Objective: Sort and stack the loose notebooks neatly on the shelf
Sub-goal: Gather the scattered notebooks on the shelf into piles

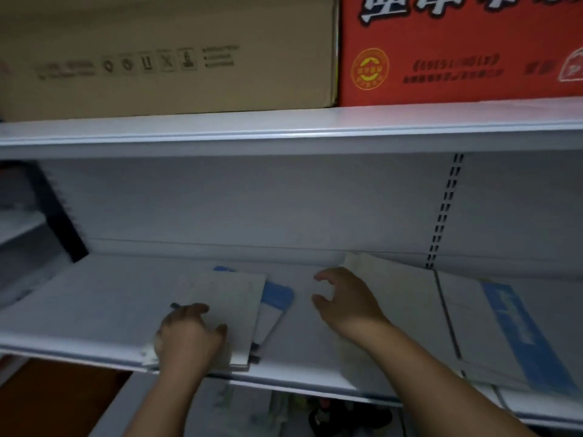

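The fingers of our left hand lie flat on the top notebook, thumb out to the right. They curl round nothing and only press down. We judge this is to pin the small pile at the near edge of the shelf so it does not slide while the other hand works. Under the top one a blue-and-white notebook sticks out skewed to the right, so the pile is not yet squared.

The fingers of our right hand are spread and loosely bent, with a wide gap to the thumb, and they have hold of nothing. The hand hovers over bare shelf, between the pile on the left and the loose ones on the right. That wide spread looks meant either for nudging the skewed edge in or for taking the next cover.

Just right of that hand a cream notebook lies with its far corner lifted against the back panel. Further right lies a blue-banded notebook, angled toward the near edge. Both lie well apart from the pile.

Overhead, the upper shelf carries a brown carton and a red carton, which keeps our working space low.
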### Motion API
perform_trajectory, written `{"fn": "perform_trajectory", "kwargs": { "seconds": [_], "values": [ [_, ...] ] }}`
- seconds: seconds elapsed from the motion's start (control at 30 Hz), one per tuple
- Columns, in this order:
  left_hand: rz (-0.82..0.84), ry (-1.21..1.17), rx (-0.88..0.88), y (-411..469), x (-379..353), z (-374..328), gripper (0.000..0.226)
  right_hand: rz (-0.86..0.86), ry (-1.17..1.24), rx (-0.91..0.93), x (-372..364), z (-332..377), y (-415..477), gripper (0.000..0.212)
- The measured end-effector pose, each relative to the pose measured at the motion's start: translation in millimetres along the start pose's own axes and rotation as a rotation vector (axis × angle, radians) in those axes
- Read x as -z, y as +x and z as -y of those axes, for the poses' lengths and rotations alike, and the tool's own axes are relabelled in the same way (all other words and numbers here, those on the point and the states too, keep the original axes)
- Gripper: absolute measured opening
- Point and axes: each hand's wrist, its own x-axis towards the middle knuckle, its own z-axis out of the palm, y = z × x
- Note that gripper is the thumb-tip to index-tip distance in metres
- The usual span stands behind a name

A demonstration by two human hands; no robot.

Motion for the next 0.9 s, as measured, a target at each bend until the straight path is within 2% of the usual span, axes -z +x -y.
{"fn": "perform_trajectory", "kwargs": {
  "seconds": [0.1,0.13,0.23,0.3,0.43,0.53,0.63,0.7,0.83,0.9],
  "values": [
    [0.104,0.103,0.073,5,16,32,0.064,0.255,-0.179,0.047,-48,25,28,0.038],
    [0.136,0.115,0.058,6,17,41,0.066,0.322,-0.222,0.034,-61,29,37,0.046],
    [0.164,0.152,0.029,9,25,57,0.068,0.499,-0.263,-0.094,-88,30,56,0.092],
    [0.2,0.117,0.047,11,29,63,0.066,0.533,-0.304,-0.151,-94,27,63,0.104],
    [0.306,-0.088,0.133,11,38,68,0.059,0.475,-0.41,-0.151,-89,28,67,0.095],
    [0.323,-0.236,0.185,15,47,67,0.043,0.483,-0.454,-0.179,-84,31,66,0.095],
    [0.326,-0.442,0.244,16,46,59,0.038,0.411,-0.426,-0.207,-80,31,67,0.089],
    [0.341,-0.579,0.295,16,43,52,0.038,0.356,-0.359,-0.215,-78,30,69,0.076],
    [0.275,-0.811,0.317,14,40,40,0.038,0.251,-0.249,-0.153,-70,27,69,0.023],
    [0.194,-0.924,0.298,13,43,32,0.037,0.179,-0.197,-0.141,-62,26,69,0.024]
  ]
}}
